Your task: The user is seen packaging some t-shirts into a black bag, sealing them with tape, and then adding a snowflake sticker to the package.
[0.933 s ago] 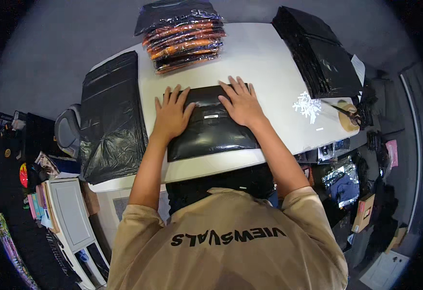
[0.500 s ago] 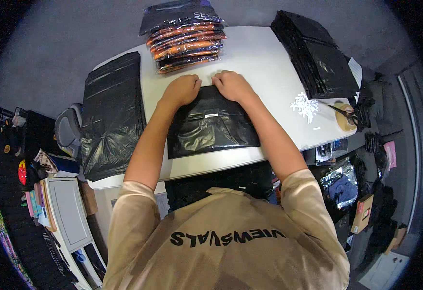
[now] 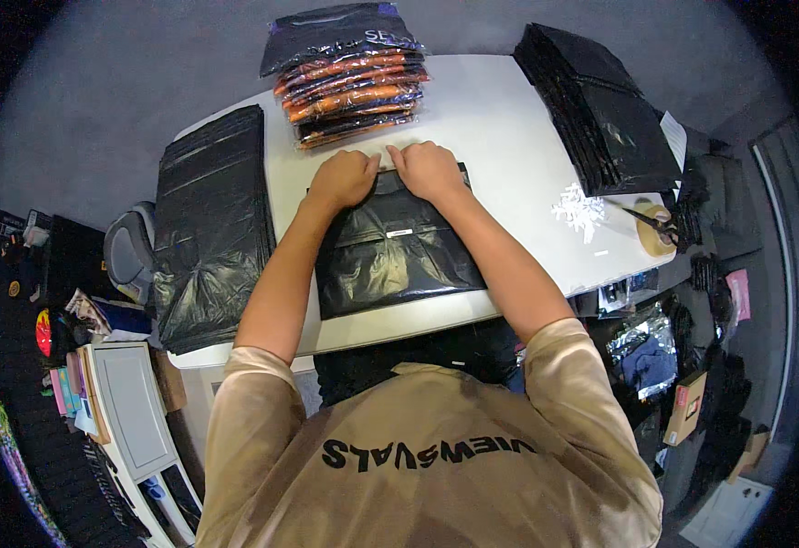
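A flat black plastic package [image 3: 399, 269] with a small white label [image 3: 399, 233] lies on the white table in front of me. My left hand [image 3: 346, 179] is closed at its far edge, with the thumb pointing toward the other hand. Just right of it, my right hand [image 3: 427, 171] is curled over the same edge, thumb stretched toward the left one. A narrow gap separates the two thumbs. The fingertips are hidden beneath the hands. To the right of my right hand, a corner of the package shows.
Black plastic bags [image 3: 212, 219] are piled at the left; folded garments in clear bags [image 3: 349, 82] are stacked at the back. More black packages [image 3: 600, 114] stand at the far right. Small white labels [image 3: 579, 210], scissors [image 3: 646, 222] and a tape roll [image 3: 655, 239] lie near the right edge.
My right hand has shifted slightly left along the far edge, uncovering the package's far right corner. Its thumb now stretches out more. The left hand stays nearly in place.
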The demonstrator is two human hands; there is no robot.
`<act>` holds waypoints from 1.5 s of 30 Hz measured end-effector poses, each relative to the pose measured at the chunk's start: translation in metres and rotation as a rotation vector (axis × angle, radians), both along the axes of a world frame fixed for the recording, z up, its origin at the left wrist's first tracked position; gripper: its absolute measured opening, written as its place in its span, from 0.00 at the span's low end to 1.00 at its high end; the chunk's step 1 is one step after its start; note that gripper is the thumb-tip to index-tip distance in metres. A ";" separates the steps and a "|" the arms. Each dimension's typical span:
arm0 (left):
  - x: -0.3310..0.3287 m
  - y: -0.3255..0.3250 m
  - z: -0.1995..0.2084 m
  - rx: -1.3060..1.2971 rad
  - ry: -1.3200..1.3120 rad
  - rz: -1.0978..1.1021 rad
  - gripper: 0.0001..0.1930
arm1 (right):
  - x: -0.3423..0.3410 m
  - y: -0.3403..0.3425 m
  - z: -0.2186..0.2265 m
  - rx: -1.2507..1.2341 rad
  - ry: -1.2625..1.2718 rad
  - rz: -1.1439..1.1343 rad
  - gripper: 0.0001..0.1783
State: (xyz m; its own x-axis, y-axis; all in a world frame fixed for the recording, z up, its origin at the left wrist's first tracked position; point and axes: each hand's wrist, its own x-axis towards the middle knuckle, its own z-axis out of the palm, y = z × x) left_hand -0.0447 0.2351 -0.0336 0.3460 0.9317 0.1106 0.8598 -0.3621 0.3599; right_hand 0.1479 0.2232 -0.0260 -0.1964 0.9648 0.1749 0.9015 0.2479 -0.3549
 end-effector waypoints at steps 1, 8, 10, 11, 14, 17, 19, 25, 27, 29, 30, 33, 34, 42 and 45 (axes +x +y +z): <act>-0.003 0.000 0.001 -0.002 0.000 -0.001 0.30 | 0.004 0.000 0.000 -0.002 0.000 -0.001 0.35; -0.030 0.002 -0.001 0.092 0.109 0.110 0.32 | 0.045 0.014 -0.008 -0.013 -0.062 0.003 0.35; -0.041 0.003 -0.005 0.094 0.138 0.140 0.33 | 0.047 0.016 -0.011 0.003 -0.075 0.002 0.36; -0.046 0.004 -0.007 0.123 0.150 0.146 0.33 | 0.048 0.017 -0.013 0.018 -0.089 -0.001 0.36; -0.049 0.004 -0.009 0.185 0.169 0.147 0.33 | 0.061 0.020 -0.021 0.076 -0.104 -0.004 0.37; -0.062 0.001 -0.013 0.263 0.194 0.181 0.33 | 0.066 0.021 -0.021 0.108 -0.137 -0.019 0.38; -0.065 -0.002 -0.009 0.306 0.204 0.202 0.32 | 0.071 0.022 -0.021 0.099 -0.140 -0.029 0.37; -0.070 -0.037 0.009 0.274 -0.050 0.324 0.25 | 0.086 0.012 -0.018 0.042 0.006 -0.075 0.33; -0.071 -0.046 0.008 0.194 -0.095 0.352 0.22 | 0.086 0.010 -0.014 0.014 0.064 -0.111 0.32; -0.070 -0.044 0.004 0.226 -0.109 0.315 0.22 | 0.084 0.013 -0.009 -0.058 0.033 -0.145 0.32; -0.069 -0.040 0.001 0.260 -0.127 0.271 0.22 | 0.084 0.014 -0.009 -0.055 0.032 -0.146 0.32; -0.066 -0.026 -0.003 0.251 0.045 0.178 0.24 | 0.079 0.015 -0.009 -0.030 0.013 -0.175 0.31; -0.066 -0.023 -0.003 0.255 0.044 0.178 0.24 | 0.078 0.015 -0.009 -0.076 0.028 -0.178 0.31; -0.064 -0.012 0.003 -0.068 -0.171 0.230 0.28 | 0.094 0.012 -0.018 -0.114 0.256 -0.209 0.37; -0.094 -0.012 -0.015 -0.040 -0.237 0.365 0.26 | 0.083 -0.003 -0.015 -0.089 0.300 -0.223 0.36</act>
